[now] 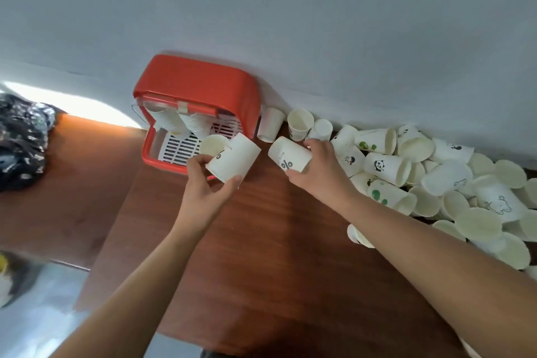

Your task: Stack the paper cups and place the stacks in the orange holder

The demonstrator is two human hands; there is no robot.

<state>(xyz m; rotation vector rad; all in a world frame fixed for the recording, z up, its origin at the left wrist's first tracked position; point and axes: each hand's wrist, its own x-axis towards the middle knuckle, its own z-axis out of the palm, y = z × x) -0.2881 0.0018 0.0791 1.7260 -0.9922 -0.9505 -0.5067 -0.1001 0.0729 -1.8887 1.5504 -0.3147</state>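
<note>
Left hand (pixel 203 180), right hand (pixel 316 166) each grip smooth tapered paper cup (pixel 232 161).

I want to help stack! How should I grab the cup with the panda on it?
Take the panda cup round its side wall, near the middle, coming down from above. It lies on its side atop the pile with its mouth facing right, so the curved wall is the free part.

A black % marks the left cup (pixel 234 158) and the right cup (pixel 289 155)
</note>
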